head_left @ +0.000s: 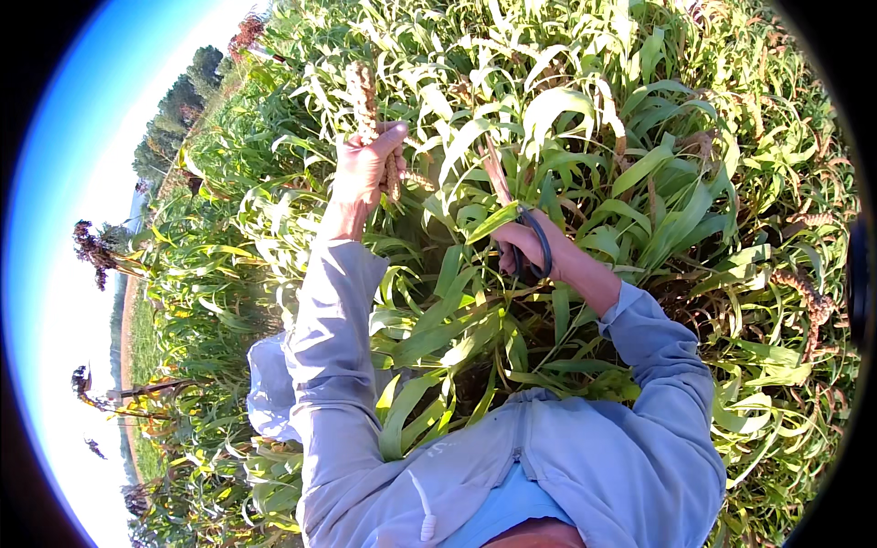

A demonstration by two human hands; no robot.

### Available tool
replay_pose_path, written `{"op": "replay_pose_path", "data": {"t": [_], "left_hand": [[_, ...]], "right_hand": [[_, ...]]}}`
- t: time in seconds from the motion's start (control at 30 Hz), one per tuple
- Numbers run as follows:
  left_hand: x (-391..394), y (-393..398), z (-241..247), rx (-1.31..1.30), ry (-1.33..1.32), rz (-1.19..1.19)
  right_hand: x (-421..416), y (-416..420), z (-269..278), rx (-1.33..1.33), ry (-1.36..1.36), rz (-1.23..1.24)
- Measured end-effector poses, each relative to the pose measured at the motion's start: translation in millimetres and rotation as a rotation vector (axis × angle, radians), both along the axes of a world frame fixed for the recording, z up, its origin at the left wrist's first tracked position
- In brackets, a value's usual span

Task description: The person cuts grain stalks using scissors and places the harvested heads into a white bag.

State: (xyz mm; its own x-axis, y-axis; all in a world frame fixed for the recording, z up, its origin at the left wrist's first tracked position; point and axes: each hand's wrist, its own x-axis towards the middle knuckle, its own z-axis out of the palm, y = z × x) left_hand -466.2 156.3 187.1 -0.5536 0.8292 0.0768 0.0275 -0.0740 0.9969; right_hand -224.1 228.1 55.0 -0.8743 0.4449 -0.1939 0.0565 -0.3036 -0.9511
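Observation:
My left hand is closed around several pale tan seed heads, which look like foxtail millet; they stick out above and below the fist. To its right and a little lower, my right hand grips scissors with black loop handles. Their blades point up and slightly left among the leaves; whether they are apart cannot be told. A green leaf crosses in front of the scissors near the fingers. Uncut-looking seed heads hang among the leaves to the right of the blades.
Dense, leafy green plants surround both hands. A drooping brown seed head hangs at the far right. A whitish bag lies beside my left sleeve. Dark red-brown sorghum-like heads rise at the left, with trees behind.

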Motion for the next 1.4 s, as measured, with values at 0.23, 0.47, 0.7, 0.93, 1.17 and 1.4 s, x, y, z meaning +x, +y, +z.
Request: {"op": "replay_pose_path", "data": {"t": [0.23, 0.47, 0.7, 0.93, 1.17, 1.4], "left_hand": [[29.1, 49.5, -17.8, -0.586, 0.270, -0.485], [49.0, 39.5, -28.9, -0.561, 0.234, -1.008], [21.0, -6.6, -8.0, -0.051, -0.110, -0.263], [-62.4, -185.0, 55.6, 0.464, 0.106, 0.449], [-108.0, -414.6, 4.1, 0.420, 0.194, 0.979], [-120.2, -526.5, -141.9, -0.090, 0.026, 1.161]], "right_hand": [[28.3, -17.2, 25.8, 0.505, -0.086, 0.163], [39.6, -17.1, 39.8, 0.625, -0.005, 0.311], [19.8, -31.6, 27.9, 0.501, -0.040, 0.342], [17.2, -46.5, 24.6, 0.248, 0.059, 0.157], [-7.5, -18.4, -24.9, 0.055, 0.002, 0.197], [-44.1, -82.6, 14.7, 0.175, -0.081, 0.224]]}}
